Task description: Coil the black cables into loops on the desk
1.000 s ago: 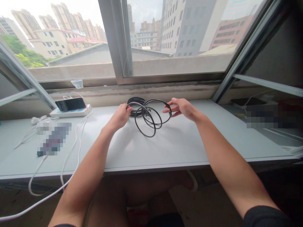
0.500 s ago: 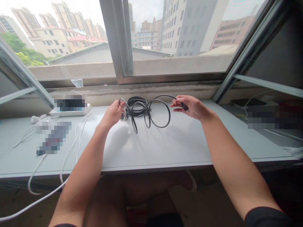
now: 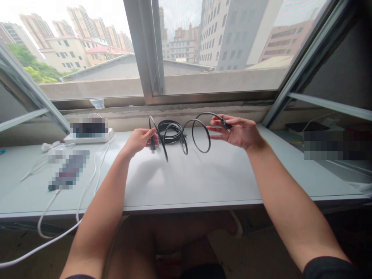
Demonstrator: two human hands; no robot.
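A black cable (image 3: 200, 131) hangs in loose loops between my two hands above the grey window ledge (image 3: 186, 178). My left hand (image 3: 141, 140) is closed round one end of it, the plug pointing down. My right hand (image 3: 240, 131) pinches the other end, a small black connector, between thumb and fingers, palm turned up. Behind the loops a coiled part of the black cable (image 3: 170, 130) lies flat on the ledge near the window frame.
A white power strip (image 3: 88, 136) with a blurred device on it sits at the back left. White cords (image 3: 87, 182) trail from it over the ledge's front edge. A blurred object (image 3: 68, 170) lies left. More items sit on the right ledge (image 3: 308, 128).
My right hand, open a second ago, has taken the cable's connector end and lifted it. Both hands rose slightly and the loops stretched out wider between them.
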